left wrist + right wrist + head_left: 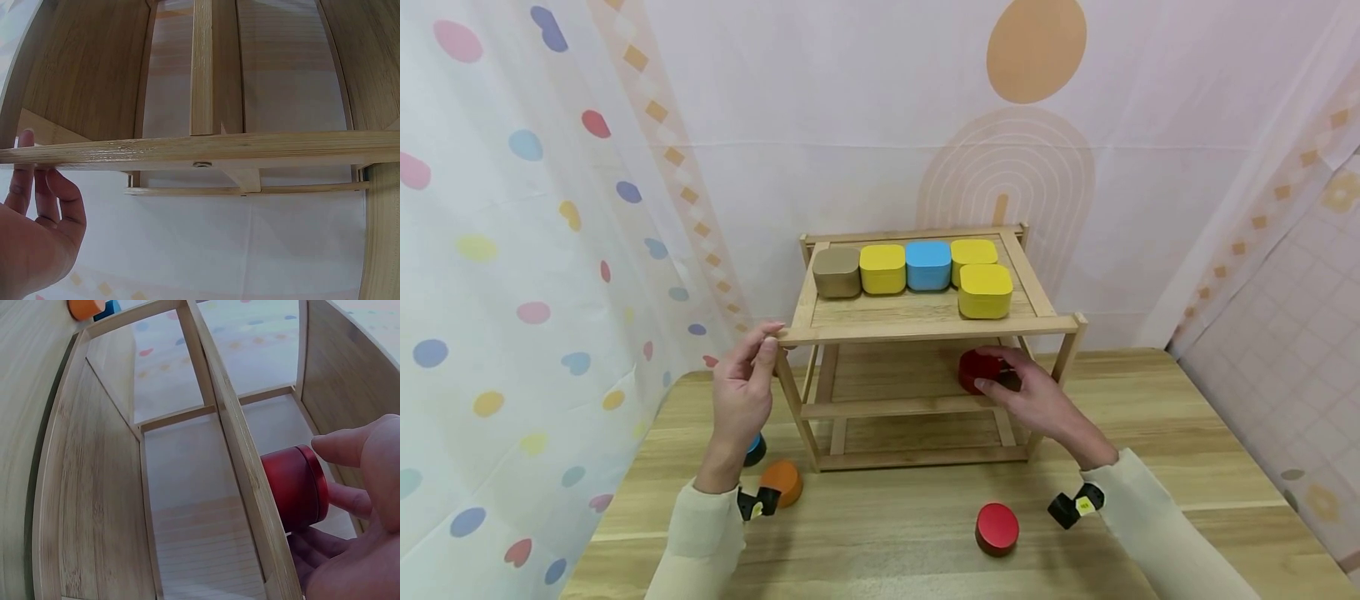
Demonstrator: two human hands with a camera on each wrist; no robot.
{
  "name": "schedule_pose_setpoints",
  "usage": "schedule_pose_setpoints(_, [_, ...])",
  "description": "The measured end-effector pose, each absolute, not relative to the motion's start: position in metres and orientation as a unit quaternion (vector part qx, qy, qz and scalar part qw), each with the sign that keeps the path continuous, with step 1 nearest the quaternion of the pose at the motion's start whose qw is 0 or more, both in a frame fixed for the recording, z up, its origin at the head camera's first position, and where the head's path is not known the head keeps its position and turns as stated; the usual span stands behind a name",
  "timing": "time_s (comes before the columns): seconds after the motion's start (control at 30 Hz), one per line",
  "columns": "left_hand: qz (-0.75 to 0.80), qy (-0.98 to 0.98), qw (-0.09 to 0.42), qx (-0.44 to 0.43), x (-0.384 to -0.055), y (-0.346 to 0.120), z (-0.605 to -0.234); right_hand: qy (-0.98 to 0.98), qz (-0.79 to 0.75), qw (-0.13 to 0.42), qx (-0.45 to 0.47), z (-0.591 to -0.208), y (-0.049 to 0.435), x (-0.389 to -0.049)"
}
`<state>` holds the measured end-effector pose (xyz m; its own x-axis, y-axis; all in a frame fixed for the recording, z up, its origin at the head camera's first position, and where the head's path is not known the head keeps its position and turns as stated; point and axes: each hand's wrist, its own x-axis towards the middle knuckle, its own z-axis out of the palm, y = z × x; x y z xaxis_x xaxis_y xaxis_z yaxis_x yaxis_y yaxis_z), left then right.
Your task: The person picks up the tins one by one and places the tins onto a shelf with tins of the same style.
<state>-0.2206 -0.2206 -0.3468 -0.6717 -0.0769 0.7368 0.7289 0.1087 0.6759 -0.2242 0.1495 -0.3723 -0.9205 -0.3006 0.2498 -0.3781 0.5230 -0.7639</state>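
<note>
You're partway along, judging by how the tins lie. Done, by the look of it: five square tins up on the top shelf (887, 313), a brown one (837, 273), a yellow (883, 269), a blue (928, 266) and another yellow (974, 251) in a row, with one more yellow (985, 292) just in front at the right end. In hand: a round red tin (974, 372), gripped between your right hand's (1037, 398) thumb and fingers, inside the middle shelf (891, 372) near its right side (whether it bears on the board, can't tell). Your left hand (745, 387) pinches the left end of the top front rail (925, 330). Left over, likely: three round tins on the table (880, 537), a second red (997, 528), an orange (784, 482) and a dark-sided blue (756, 451), the last partly hidden by your wrist.
</note>
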Motion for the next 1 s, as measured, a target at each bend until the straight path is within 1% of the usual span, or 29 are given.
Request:
schedule_pose_setpoints(0.33, [-0.625, -0.667, 0.323, -0.245, -0.221, -0.221, -0.346, -0.854, 0.475, 0.034, 0.209, -0.37, 0.151, -0.223])
schedule_pose_setpoints(0.67, [-0.629, -0.662, 0.323, -0.248, -0.221, -0.221, -0.348, -0.845, 0.485, 0.042, 0.22, -0.368, 0.153, -0.221])
schedule_pose_setpoints(1.0, [-0.628, -0.663, 0.323, -0.248, -0.221, -0.221, -0.347, -0.847, 0.486, 0.038, 0.212, -0.36, 0.156, -0.208])
